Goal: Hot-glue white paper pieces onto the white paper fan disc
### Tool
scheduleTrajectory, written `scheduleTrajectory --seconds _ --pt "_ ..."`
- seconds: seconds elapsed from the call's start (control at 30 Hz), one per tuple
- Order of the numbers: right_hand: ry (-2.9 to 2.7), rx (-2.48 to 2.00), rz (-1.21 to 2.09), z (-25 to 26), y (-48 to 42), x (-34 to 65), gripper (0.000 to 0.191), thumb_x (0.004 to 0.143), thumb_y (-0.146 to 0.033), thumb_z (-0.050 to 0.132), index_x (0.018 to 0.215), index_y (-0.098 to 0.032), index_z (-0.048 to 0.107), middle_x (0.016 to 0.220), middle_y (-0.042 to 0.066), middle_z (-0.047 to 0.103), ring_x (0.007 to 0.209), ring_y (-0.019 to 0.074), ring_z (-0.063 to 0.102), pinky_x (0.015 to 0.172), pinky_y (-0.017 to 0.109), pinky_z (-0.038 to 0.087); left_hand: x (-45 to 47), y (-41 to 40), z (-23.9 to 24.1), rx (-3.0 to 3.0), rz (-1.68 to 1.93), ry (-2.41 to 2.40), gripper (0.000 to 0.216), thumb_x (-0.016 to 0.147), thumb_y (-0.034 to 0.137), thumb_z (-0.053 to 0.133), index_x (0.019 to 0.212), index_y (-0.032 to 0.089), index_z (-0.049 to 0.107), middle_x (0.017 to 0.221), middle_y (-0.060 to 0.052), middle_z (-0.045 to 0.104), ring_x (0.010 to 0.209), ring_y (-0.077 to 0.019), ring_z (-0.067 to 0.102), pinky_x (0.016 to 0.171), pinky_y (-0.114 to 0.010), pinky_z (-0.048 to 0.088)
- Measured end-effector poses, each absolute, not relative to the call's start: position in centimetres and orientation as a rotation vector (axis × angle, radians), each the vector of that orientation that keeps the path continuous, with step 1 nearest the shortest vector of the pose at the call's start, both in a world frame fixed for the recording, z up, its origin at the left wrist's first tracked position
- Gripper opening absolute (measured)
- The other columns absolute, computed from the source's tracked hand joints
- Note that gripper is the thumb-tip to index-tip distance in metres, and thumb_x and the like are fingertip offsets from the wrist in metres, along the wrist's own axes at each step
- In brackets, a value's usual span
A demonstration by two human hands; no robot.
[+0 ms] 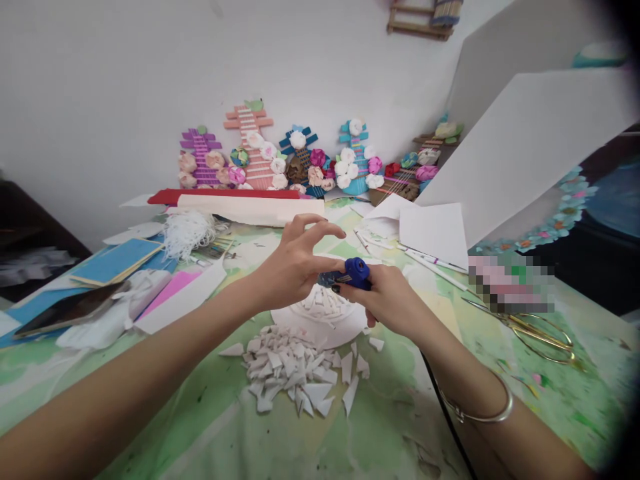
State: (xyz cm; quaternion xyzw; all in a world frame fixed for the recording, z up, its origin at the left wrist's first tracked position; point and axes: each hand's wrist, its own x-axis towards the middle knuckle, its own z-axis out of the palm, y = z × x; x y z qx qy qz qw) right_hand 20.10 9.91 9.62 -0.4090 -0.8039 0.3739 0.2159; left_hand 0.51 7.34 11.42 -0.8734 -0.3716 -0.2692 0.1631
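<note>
My right hand (pixel 395 297) is wrapped round a blue glue gun (pixel 358 273), held above a round white base (pixel 325 332). Beside it, my left hand (pixel 293 267) has its fingers spread, with the lower ones reaching to the gun's front end. Whether a small piece sits at those fingertips is hidden. White chips (pixel 323 305) are heaped on the middle of the base, partly covered by my hands. Closer to me, a loose pile of angular white pieces (pixel 287 367) lies on the table.
Gold-handled scissors (pixel 543 337) lie at the right, near brushes (pixel 435 267) and white sheets (pixel 433 230). Decorated paper-flower crafts (pixel 255 150) lean on the back wall. White string (pixel 187 233), blue cards (pixel 117 261) and a dark tablet-like slab (pixel 73 310) occupy the left. A black cord (pixel 445 407) runs under my right forearm.
</note>
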Motion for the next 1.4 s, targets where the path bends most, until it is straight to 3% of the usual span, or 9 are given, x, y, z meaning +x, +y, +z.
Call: scheduleTrajectory --seconds 0.3,0.47,0.87,1.23,1.4 --pt "-2.158 -1.094 1.272 9.3 9.2 18.8 0.023 0.076 -0.034 0.056 0.066 -0.013 0.061 0.037 -0.003 0.049 0.031 0.0086 0.048 0.033 0.017 0.034 -1.4 6.5 10.2 -2.547 -0.651 -1.21 0.053 0.073 -0.005 0.035 0.103 0.03 0.061 0.135 -0.001 0.036 0.128 -0.0275 0.018 0.099 -0.053 0.022" --pt "-2.162 -1.119 1.292 8.8 9.0 18.2 0.024 0.076 -0.031 0.055 0.062 -0.012 0.06 0.034 -0.003 0.048 0.03 0.0082 0.047 0.033 0.017 0.034 -1.8 6.9 8.3 -2.561 -0.745 -1.263 0.056 0.067 -0.008 0.035 0.101 0.028 0.06 0.131 -0.002 0.043 0.129 -0.0268 0.018 0.098 -0.051 0.022" --pt "-2.187 -1.193 1.233 8.5 9.0 17.7 0.025 0.074 -0.032 0.056 0.058 -0.013 0.06 0.034 -0.003 0.049 0.029 0.0073 0.044 0.033 0.017 0.034 -2.2 8.1 6.1 -2.551 -0.797 -1.225 0.048 0.071 -0.005 0.036 0.098 0.026 0.06 0.115 -0.004 0.055 0.127 -0.0257 0.024 0.099 -0.049 0.021" --pt "-2.197 -1.218 1.159 8.9 9.0 17.7 0.025 0.075 -0.033 0.055 0.06 -0.014 0.06 0.034 -0.002 0.049 0.032 0.0089 0.049 0.036 0.018 0.036 -2.1 8.4 5.9 -2.482 -0.732 -1.203 0.039 0.075 -0.001 0.041 0.1 0.026 0.056 0.112 -0.003 0.057 0.125 -0.0276 0.024 0.099 -0.051 0.017" --pt "-2.221 -1.269 1.022 9.2 9.6 18.5 0.024 0.075 -0.031 0.055 0.059 -0.015 0.059 0.035 -0.002 0.05 0.032 0.0089 0.049 0.037 0.018 0.036 -1.3 9.1 6.4 -2.518 -0.634 -1.246 0.053 0.068 -0.005 0.039 0.109 0.027 0.049 0.121 -0.002 0.053 0.128 -0.0294 0.019 0.099 -0.052 0.016"
